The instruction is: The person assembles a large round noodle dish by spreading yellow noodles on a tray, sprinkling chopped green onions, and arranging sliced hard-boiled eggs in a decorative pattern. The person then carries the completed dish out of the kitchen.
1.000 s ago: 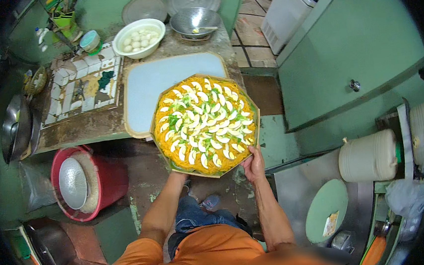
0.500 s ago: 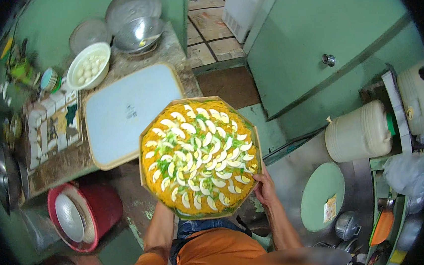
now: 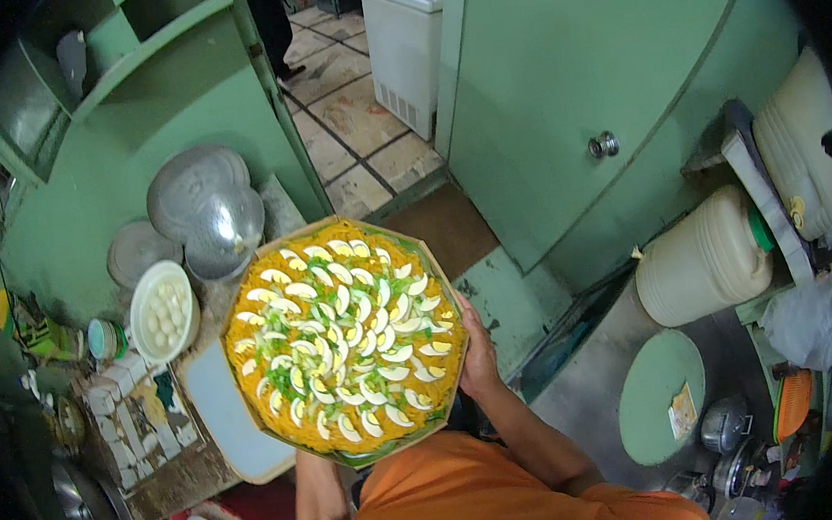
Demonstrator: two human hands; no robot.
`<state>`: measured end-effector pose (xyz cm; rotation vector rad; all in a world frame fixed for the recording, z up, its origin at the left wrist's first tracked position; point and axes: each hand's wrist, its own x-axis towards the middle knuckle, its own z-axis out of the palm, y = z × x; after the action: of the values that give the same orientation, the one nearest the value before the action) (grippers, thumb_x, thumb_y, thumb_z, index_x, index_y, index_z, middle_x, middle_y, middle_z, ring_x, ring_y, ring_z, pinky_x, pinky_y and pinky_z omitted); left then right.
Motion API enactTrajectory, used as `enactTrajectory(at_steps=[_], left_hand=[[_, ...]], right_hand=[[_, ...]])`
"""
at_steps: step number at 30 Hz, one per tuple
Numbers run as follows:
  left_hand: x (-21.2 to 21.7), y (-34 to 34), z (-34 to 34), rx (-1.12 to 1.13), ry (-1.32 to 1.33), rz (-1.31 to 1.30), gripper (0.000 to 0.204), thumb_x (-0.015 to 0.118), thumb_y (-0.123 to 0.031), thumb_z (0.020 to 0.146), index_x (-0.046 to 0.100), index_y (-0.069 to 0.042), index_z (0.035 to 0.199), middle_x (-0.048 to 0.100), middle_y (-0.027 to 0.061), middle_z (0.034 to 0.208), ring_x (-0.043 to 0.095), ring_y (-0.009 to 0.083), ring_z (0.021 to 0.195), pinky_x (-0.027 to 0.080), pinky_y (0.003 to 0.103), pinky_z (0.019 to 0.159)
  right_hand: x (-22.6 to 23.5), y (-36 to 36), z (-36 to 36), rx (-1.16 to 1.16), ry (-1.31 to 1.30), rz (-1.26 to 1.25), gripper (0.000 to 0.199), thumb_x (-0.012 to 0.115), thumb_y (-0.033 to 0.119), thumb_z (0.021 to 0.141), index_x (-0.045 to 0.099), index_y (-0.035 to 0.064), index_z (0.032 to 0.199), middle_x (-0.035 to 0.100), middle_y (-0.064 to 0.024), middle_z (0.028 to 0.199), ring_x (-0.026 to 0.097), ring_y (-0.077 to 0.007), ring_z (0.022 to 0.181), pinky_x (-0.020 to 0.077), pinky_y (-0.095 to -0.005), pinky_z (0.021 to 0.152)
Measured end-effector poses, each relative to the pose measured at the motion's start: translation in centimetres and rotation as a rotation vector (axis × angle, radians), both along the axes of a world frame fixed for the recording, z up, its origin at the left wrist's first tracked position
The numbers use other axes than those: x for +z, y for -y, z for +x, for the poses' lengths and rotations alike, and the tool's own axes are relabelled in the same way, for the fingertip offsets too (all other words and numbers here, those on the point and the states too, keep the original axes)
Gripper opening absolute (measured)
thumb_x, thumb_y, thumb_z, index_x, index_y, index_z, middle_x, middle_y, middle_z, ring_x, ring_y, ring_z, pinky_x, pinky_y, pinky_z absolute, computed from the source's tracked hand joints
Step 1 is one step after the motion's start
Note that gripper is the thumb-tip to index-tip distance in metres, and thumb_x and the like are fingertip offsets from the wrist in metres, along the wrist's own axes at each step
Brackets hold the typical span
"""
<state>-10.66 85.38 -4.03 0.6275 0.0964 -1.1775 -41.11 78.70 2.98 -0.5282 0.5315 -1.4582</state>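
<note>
Our right hand (image 3: 477, 353) had its fingers curled on the rim of the tray (image 3: 344, 339) of noodles and egg slices. The left hand was hidden beneath, grip unclear. The tray hung above the counter (image 3: 173, 465); we judged level, even support mattered most.

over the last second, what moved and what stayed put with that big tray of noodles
The tray was carried off the counter to the person's right, toward the green door. The right hand grips its rim as before; the left hand is hidden beneath. The egg bowl and white board stayed on the counter.
</note>
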Motion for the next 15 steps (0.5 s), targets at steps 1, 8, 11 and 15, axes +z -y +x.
enactTrajectory(at_steps=[1,8,11,15], left_hand=[[0.3,0.5,0.3,-0.009,-0.007,-0.013,0.064,0.038,-0.054,0.098,0.036,-0.015,0.149,0.042,0.0084,0.15,0.039,0.0314,0.138,0.031,0.054,0.113],[-0.4,2.9,1.7,-0.063,-0.026,-0.041,0.064,0.038,-0.054,0.098,0.037,-0.015,0.149,0.042,0.0084,0.15,0.04,0.0313,0.138,0.032,0.054,0.113],[-0.9,3.5,1.9,-0.065,-0.041,-0.048,0.064,0.038,-0.054,0.098,0.037,-0.015,0.149,0.042,0.0084,0.15,0.04,0.0312,0.138,0.032,0.054,0.113],[-1.4,4.0,1.6,-0.078,-0.068,-0.07,0.063,0.038,-0.054,0.099,0.037,-0.015,0.149,0.042,0.0083,0.15,0.04,0.0311,0.138,0.032,0.054,0.113]], right_hand=[[0.4,0.0,0.0,-0.029,-0.007,-0.002,0.054,0.036,0.031,0.104,0.031,-0.0003,0.147,0.042,-0.0163,0.145,0.047,-0.0246,0.129,0.0381,-0.0375,0.109],[0.9,-1.3,1.0,-0.105,-0.009,0.039,0.048,0.037,0.03,0.103,0.035,0.0087,0.146,0.046,-0.0105,0.142,0.048,-0.0245,0.129,0.0417,-0.0403,0.108],[0.5,-1.4,1.5,-0.112,0.0,-0.039,0.049,0.036,0.029,0.103,0.033,0.0076,0.147,0.043,-0.0115,0.144,0.047,-0.025,0.13,0.0411,-0.0405,0.108],[0.2,-1.4,2.3,-0.136,-0.107,-0.031,0.05,0.036,0.028,0.103,0.031,0.0049,0.147,0.042,-0.014,0.145,0.046,-0.0265,0.131,0.0407,-0.0418,0.109]])
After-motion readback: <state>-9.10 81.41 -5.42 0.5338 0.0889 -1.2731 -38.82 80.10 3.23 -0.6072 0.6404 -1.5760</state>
